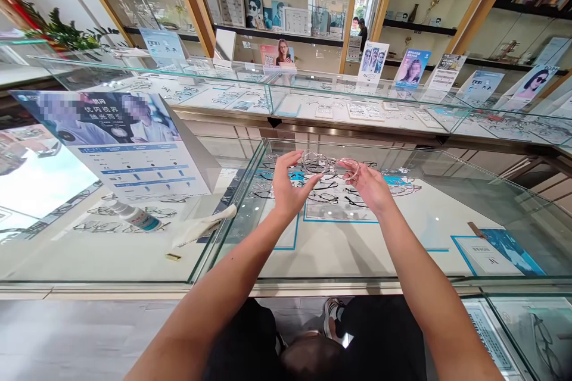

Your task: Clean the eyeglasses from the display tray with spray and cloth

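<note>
A pair of thin-rimmed eyeglasses is held up above the glass display case, spanning the space between my two hands. My right hand pinches its pinkish right side between thumb and fingers. At the other side, my left hand has its fingertips at the outer edge of the frame and its thumb by the lower rim. Under the glass, several more eyeglasses lie in rows on white and blue display cards, partly covered by my hands.
To the left stand a folded cardboard sign, a white spray bottle and a crumpled pale cloth on the glass counter. A second glass showcase with upright cards runs across the back. Shelves line the wall.
</note>
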Motion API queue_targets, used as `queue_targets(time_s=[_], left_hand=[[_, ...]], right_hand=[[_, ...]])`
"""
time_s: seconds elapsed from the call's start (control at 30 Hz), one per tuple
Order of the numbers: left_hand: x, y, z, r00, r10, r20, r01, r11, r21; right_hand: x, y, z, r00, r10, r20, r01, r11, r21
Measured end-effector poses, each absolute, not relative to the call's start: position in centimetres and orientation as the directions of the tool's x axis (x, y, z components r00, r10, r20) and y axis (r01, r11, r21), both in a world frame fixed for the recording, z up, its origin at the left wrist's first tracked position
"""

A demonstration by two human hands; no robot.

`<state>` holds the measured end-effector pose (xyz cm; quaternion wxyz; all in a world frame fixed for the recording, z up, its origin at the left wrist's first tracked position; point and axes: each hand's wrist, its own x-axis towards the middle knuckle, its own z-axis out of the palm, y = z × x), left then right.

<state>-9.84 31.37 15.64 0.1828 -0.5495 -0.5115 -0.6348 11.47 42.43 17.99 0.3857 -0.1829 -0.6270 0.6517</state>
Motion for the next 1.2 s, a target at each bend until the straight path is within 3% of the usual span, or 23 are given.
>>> queue_targets(time_s=[0.17,0.6,0.77,0.9,1.2], left_hand=[[-9.8,31.3,15.6,-0.361,0.377,0.853,0.792,-0.359,0.494],[-10.0,31.2,15.9,-0.310,0.385,0.869,0.832,-0.332,0.444],[-10.1,31.0,16.2,-0.123,0.373,0.920,0.878,-0.391,0.275],[-10.0,30.7,16.4,-0.007,0.460,0.888,0.914,-0.358,0.192],[-9.5,30.4,16.8,0.060,0.460,0.886,0.928,-0.352,0.120]], right_hand=[[11.4,42.4,18.1,-0.648,0.721,0.247,-0.307,0.049,-0.950],[11.8,43.0,18.2,-0.656,0.719,0.231,-0.352,-0.021,-0.936],[12.6,43.4,18.6,-0.581,0.720,0.380,-0.314,0.233,-0.920],[12.8,43.2,18.8,-0.619,0.621,0.481,-0.182,0.482,-0.857],[12.5,43.0,18.9,-0.662,0.566,0.491,-0.091,0.590,-0.803]])
